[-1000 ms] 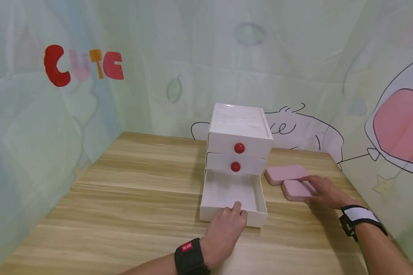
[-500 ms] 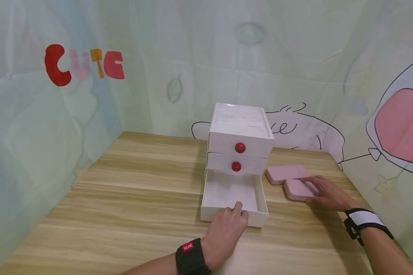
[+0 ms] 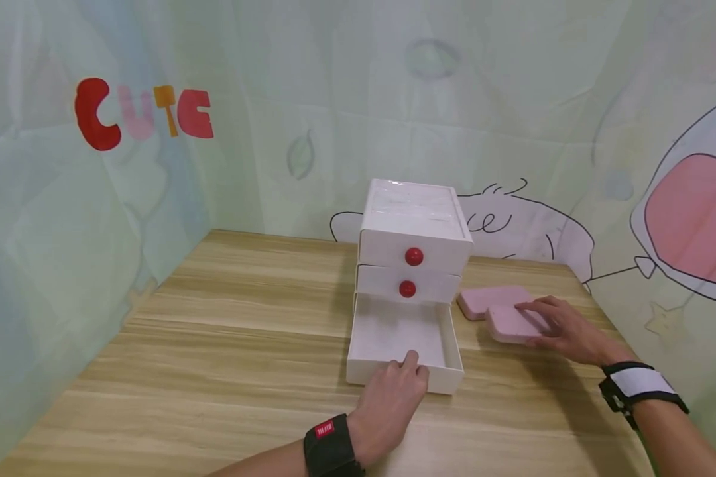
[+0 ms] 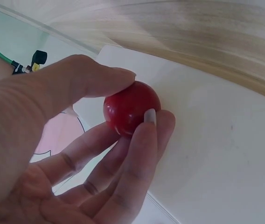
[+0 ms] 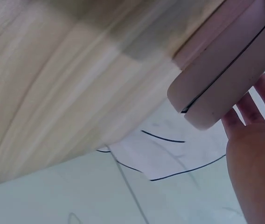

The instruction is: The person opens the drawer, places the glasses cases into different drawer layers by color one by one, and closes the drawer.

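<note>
My left hand (image 3: pixel 388 405) is at the front of the pulled-out bottom drawer (image 3: pixel 445 380) of a small white drawer cabinet (image 3: pixel 414 211). In the left wrist view its thumb and fingers pinch the drawer's red round knob (image 4: pixel 129 108). Nothing lies inside the drawer. To the cabinet's right, my right hand (image 3: pixel 569 332) grips a small pink case (image 3: pixel 510 324) by its right end. A dark seam runs along the case (image 5: pixel 226 70) in the right wrist view. Behind it a second, longer pink case (image 3: pixel 480 299) lies on the table, partly covered by the held one.
Two upper drawers are closed, each with a red knob (image 3: pixel 414 256). The wood-grain table (image 3: pixel 244 344) extends left and in front of the cabinet. A printed cloth (image 3: pixel 262 132) hangs along the back and both sides.
My right hand has raised the small pink case slightly; it now overlaps more of the case behind. My left hand and the open drawer have stayed in place.
</note>
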`<action>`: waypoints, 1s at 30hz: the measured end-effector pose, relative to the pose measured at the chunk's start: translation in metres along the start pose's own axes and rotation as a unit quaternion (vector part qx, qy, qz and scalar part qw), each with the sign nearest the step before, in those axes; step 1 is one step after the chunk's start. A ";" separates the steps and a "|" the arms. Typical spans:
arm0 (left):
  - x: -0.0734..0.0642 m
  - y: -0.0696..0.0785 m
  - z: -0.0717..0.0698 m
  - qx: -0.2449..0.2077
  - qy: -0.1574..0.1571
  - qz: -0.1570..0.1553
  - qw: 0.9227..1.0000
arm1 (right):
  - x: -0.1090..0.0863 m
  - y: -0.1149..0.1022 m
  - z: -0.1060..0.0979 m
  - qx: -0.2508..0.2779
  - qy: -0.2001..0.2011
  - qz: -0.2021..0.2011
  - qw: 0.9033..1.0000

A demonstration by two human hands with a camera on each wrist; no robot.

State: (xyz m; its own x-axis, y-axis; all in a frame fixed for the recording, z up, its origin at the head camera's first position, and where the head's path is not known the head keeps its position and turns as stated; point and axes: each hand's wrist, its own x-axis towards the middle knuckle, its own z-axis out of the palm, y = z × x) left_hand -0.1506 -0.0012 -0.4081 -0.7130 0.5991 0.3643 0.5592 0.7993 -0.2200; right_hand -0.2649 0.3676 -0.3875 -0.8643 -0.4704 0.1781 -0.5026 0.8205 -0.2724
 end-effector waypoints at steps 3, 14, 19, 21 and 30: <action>-0.001 0.000 0.000 0.003 0.004 0.002 1.000 | 0.001 -0.008 -0.002 0.002 0.007 -0.006 1.000; 0.000 0.001 0.001 0.004 0.005 0.001 1.000 | 0.005 -0.041 -0.011 -0.008 0.027 -0.021 0.999; 0.000 0.001 0.002 0.007 0.010 0.002 1.000 | 0.007 -0.055 -0.011 -0.001 0.024 -0.014 1.000; 0.000 0.001 0.002 0.005 0.012 0.003 1.000 | 0.009 -0.060 -0.012 -0.002 0.026 -0.009 1.000; 0.000 0.001 0.002 0.012 0.025 0.002 1.000 | 0.017 -0.082 -0.011 -0.008 0.034 -0.017 0.999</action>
State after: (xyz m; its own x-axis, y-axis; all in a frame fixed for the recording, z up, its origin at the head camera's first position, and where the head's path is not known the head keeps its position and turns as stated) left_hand -0.1507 -0.0003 -0.4105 -0.6888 0.5990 0.4083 0.5509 0.7986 -0.2422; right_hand -0.2383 0.2960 -0.3520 -0.8436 -0.4748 0.2507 -0.5302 0.8103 -0.2496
